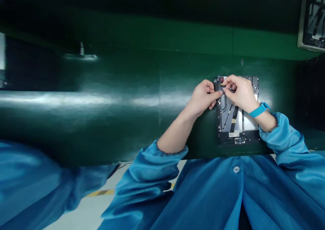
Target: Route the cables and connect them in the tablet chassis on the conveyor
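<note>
An opened tablet-like device (pixel 250 121) lies flat on the green bench, its inner side up. Silver plates, black flex cables and small boards show inside its dark frame. My left hand (pixel 205 96) is at its upper left edge, fingers curled and thumb reaching over the frame. My right hand (pixel 240 89), with a blue strap (pixel 257 110) on the wrist, is over the upper part of the device. Its thumb and forefinger are pinched near a small red and yellow part (pixel 221 80). Whatever lies between the fingertips of either hand is too small to make out.
A second opened device sits in a pale-edged tray (pixel 301 33) at the upper right. A dark panel (pixel 30 64) and a shiny metal fitting (pixel 81 56) are at the left. Another person's blue sleeve (pixel 38 182) is at the lower left, beside the green bench (pixel 114 132).
</note>
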### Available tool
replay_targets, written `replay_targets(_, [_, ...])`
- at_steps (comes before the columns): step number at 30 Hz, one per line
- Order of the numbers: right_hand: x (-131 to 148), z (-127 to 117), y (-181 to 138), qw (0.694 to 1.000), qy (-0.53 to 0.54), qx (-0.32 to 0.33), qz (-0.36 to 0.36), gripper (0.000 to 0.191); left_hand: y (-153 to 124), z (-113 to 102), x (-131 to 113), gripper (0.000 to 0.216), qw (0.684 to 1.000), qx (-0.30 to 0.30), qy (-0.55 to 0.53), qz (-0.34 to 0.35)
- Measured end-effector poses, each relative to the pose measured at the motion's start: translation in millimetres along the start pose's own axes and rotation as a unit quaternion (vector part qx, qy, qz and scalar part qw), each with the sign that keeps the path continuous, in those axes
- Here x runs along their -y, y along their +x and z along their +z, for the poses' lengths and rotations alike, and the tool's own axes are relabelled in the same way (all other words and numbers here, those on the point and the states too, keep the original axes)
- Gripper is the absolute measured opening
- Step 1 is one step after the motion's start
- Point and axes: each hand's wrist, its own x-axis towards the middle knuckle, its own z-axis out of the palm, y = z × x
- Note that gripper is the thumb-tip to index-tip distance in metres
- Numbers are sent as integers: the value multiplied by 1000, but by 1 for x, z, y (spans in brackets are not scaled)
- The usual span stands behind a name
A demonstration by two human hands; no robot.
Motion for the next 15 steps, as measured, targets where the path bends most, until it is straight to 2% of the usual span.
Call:
replay_targets(4, [-2,-4,-2,1000,-11,-6,-24,19,1,8,-1,38,999,-40,21,-12])
replay_targets(9, [-3,-27,-24,990,-63,-116,-47,22,9,14,7,32,993,-90,59,41])
replay_targets(11, [-8,-37,-42,986,-76,-149,-15,32,4,10,11,22,990,-92,85,61])
replay_targets(13, [-15,-42,-66,983,-57,-170,45,47,-9,4,14,16,983,-79,143,81])
replay_targets(15, [-20,-43,-89,980,-4,-161,116,61,-29,0,17,36,965,-52,234,103])
